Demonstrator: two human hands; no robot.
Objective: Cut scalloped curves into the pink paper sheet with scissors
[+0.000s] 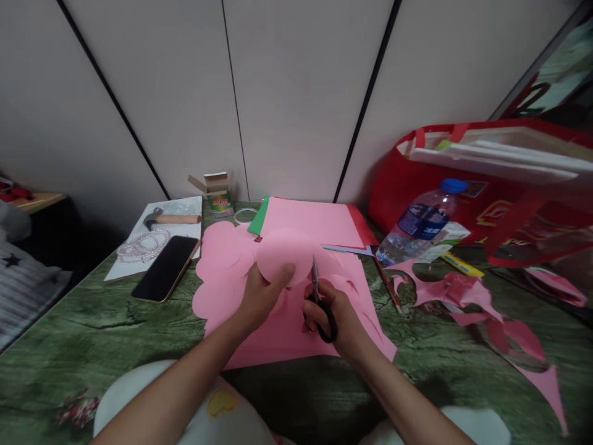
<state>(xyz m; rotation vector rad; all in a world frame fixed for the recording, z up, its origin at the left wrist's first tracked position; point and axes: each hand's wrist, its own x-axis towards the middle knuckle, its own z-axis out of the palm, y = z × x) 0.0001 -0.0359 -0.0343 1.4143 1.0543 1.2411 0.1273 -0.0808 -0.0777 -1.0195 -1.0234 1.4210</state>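
My left hand (265, 292) pinches a round piece of pink paper (283, 252) by its lower edge, thumb on top. Black-handled scissors (327, 318) are in my right hand (334, 309), fingers through the loops. Their blades point up and lie at the right edge of the round piece; whether they touch it I cannot tell. Beneath both hands lies a large pink sheet (287, 346), with scalloped pink paper cutouts (217, 259) spread on its left side.
Left: a phone (165, 269), a hammer (178, 219) and a beaded string (143, 246). Behind: a small open box (218, 196) and stacked coloured paper (315, 219). Right: a tilted water bottle (417, 219), a red bag (426, 179), a pencil (388, 284), a yellow cutter (463, 264) and pink scraps (467, 293).
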